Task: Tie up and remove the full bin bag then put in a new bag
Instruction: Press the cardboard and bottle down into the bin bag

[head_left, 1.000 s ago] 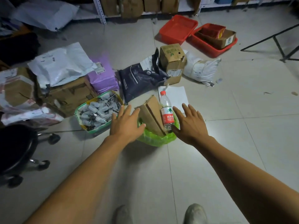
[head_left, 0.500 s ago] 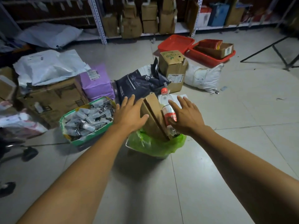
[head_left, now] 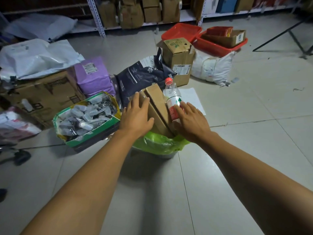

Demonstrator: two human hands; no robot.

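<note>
Rubbish sticks up out of a thin green plastic bin bag (head_left: 159, 145) in the head view, and the bag lines a small grey bin (head_left: 152, 154) on the tiled floor (head_left: 237, 133), close in front of the person. Flat brown cardboard pieces (head_left: 156, 107) and a clear plastic bottle with a red cap (head_left: 172, 99) poke out of the top. The left hand (head_left: 135, 116) lies flat on the cardboard, grip wide with fingers straight. The right hand (head_left: 191, 121) rests on the bottle, grip wide too, holding nothing. Just beside the bin sits a green box of small grey things (head_left: 84, 116).

I think the step is pushing the rubbish down so the bag can close. Next, both hands need to find the bag's edge, pull it off the rim and bring it together for a knot. The tall cardboard may get in the way.
</note>
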